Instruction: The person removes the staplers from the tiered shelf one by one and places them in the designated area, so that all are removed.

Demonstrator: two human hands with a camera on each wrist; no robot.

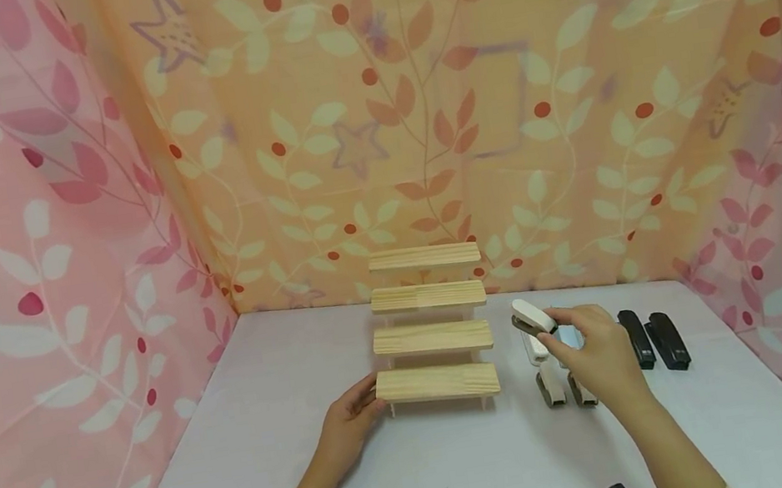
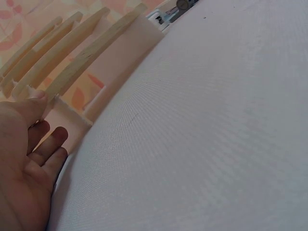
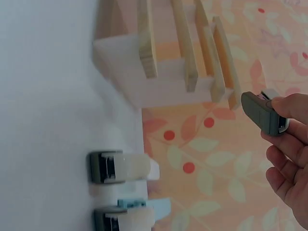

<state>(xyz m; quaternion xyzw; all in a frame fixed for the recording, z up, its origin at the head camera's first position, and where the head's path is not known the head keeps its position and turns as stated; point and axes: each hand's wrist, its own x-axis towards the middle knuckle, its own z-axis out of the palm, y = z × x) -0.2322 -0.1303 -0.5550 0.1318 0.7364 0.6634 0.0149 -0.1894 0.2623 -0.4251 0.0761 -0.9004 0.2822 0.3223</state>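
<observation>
My right hand (image 1: 600, 352) pinches a small white stapler (image 1: 534, 315) with a grey base between thumb and fingers, raised above the other staplers. In the right wrist view the stapler's grey underside (image 3: 262, 114) faces the camera. My left hand (image 1: 346, 428) holds the left end of a four-tier wooden display stand (image 1: 438, 382). The left wrist view shows the thumb (image 2: 34, 103) against the lowest board, with the fingers curled beside the pale side panel (image 2: 67, 120). No staplers are visible on the stand's boards.
Under and beside my right hand stand two beige staplers (image 1: 551, 385), a white one (image 1: 536, 349) and a light blue one (image 1: 569, 336), partly hidden. Two black staplers (image 1: 636, 339) lie farther right. Patterned curtains (image 1: 416, 105) close off the white table (image 1: 257, 466) at the back and sides.
</observation>
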